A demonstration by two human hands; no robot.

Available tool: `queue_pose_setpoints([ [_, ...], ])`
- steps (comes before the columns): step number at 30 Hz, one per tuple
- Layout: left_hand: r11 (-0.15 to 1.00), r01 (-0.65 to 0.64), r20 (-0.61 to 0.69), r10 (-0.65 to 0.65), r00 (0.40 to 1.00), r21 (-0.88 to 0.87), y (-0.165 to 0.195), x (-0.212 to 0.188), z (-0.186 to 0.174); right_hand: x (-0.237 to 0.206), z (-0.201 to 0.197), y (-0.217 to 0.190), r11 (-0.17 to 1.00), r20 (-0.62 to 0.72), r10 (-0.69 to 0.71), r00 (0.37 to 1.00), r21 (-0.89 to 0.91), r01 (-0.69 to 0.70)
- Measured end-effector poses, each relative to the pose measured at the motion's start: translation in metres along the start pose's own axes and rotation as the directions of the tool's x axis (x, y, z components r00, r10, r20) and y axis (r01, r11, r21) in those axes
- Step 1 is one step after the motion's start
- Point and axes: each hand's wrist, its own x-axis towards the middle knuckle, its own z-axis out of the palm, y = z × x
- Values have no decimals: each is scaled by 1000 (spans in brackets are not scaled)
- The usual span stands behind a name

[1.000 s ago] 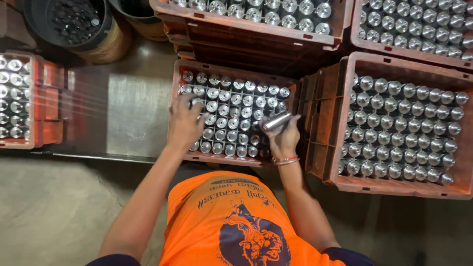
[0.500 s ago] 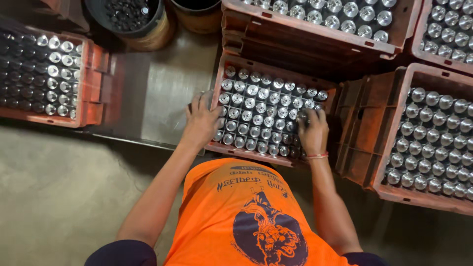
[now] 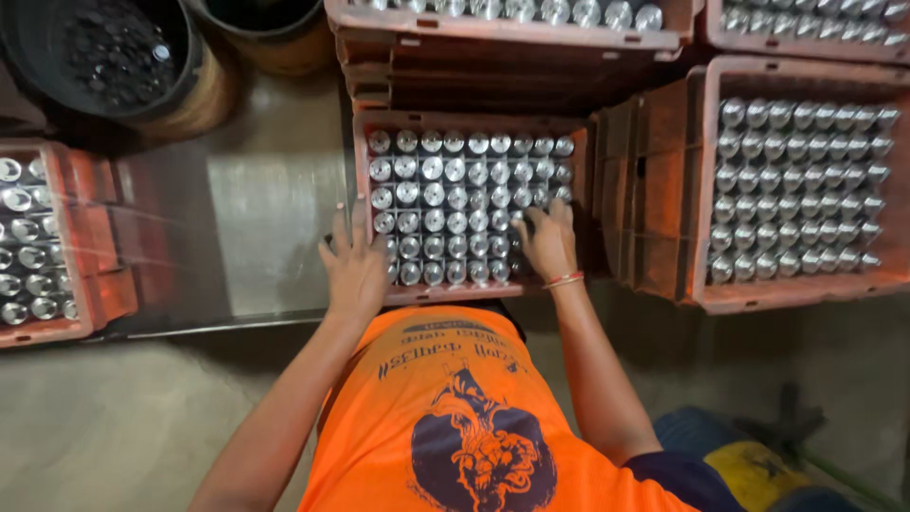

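Right hand has set its can down; both hands spread flat. Left hand on crate rim at 7 o'clock, right pressing cans, seating them.

Warm dim light, glare on metal sheet, edges distorted, slight blur.

Five red crates of metal cans, perhaps two dark buckets
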Motion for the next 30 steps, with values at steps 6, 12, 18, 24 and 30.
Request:
queue_pose_setpoints([
  [6,952,-60,-4,61,998,-300,-12,-2,-26,-11,-6,-1,999,-72,-40,997,13,41],
  [12,141,302,285,-125,950,-943,-41,-4,-17,-17,-19,-5,-305,237,401,885,946,-115],
  [18,481,521,372,-374,850,-705,-18,-9,-25,-10,-18,-6,420,456,542,706,581,-697],
  [24,967,103,124,-76,989,-232,19,-9,-59,-16,-14,-14,995,16,-47,999,87,46],
  [30,991,-119,-4,119,993,-55,25,-6,-39,-7,-17,-17,993,-10,-87,996,85,87],
])
